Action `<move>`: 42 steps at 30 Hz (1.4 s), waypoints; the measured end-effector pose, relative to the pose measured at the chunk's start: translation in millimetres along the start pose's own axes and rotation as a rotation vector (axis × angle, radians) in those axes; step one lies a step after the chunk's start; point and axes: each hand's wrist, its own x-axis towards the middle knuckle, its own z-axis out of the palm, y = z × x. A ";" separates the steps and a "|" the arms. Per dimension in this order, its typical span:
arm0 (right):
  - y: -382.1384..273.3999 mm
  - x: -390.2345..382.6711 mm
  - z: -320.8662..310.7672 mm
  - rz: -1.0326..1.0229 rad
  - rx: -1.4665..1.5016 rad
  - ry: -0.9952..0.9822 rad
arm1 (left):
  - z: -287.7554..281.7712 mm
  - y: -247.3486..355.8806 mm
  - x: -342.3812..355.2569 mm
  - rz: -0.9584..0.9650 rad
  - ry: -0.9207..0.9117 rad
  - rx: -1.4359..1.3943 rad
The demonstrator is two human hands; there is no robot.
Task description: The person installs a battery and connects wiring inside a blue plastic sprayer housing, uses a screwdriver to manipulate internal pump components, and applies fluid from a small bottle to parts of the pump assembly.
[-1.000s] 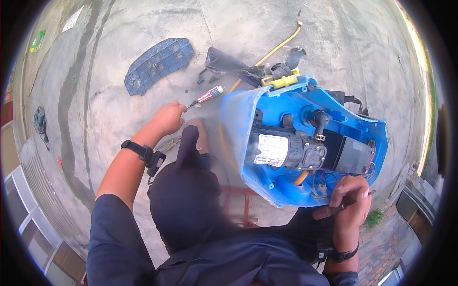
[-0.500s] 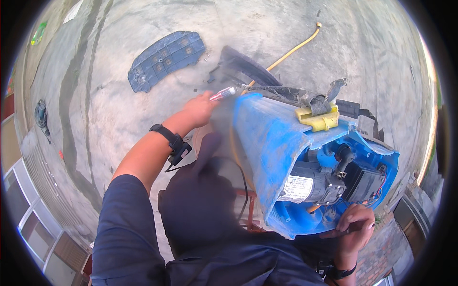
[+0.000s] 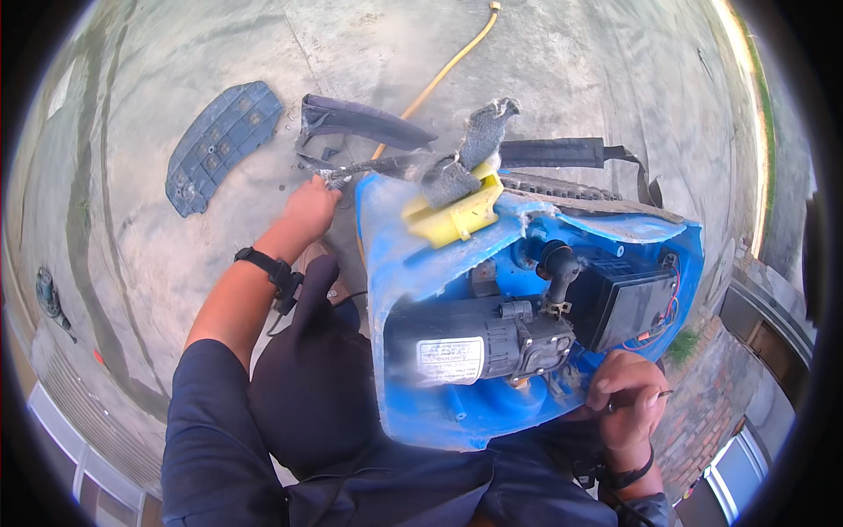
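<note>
A blue plastic tank casing (image 3: 386, 228) lies against my legs with its base open towards me. Inside it are a black pump motor (image 3: 518, 347) with a white label, a black elbow fitting (image 3: 559, 266) and a black box-shaped battery (image 3: 619, 303) with thin wires. My left hand (image 3: 309, 211) is closed beside the casing, its fingertips at the end of a frayed grey strap (image 3: 378, 167); what it holds is hidden. At the casing's near right edge my right hand (image 3: 628, 395) pinches a thin dark rod (image 3: 665, 393). A yellow plastic clip (image 3: 461, 215) sits on the casing with strap around it.
A dark ribbed panel (image 3: 219, 145) lies on the concrete at the left. Beyond the casing are a padded strap (image 3: 364, 121) and a yellow hose (image 3: 448, 66). A dark power tool (image 3: 50, 294) lies far left. Brick paving (image 3: 702, 413) is at the right.
My view has swung right and closer over the casing. The small white-and-red object seen in my left hand is out of sight. My right hand stays by the casing's edge.
</note>
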 end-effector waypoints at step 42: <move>29.3 12.0 -1.2 -0.137 0.219 -0.139 | -335.9 282.1 -347.4 0.988 1.224 -0.811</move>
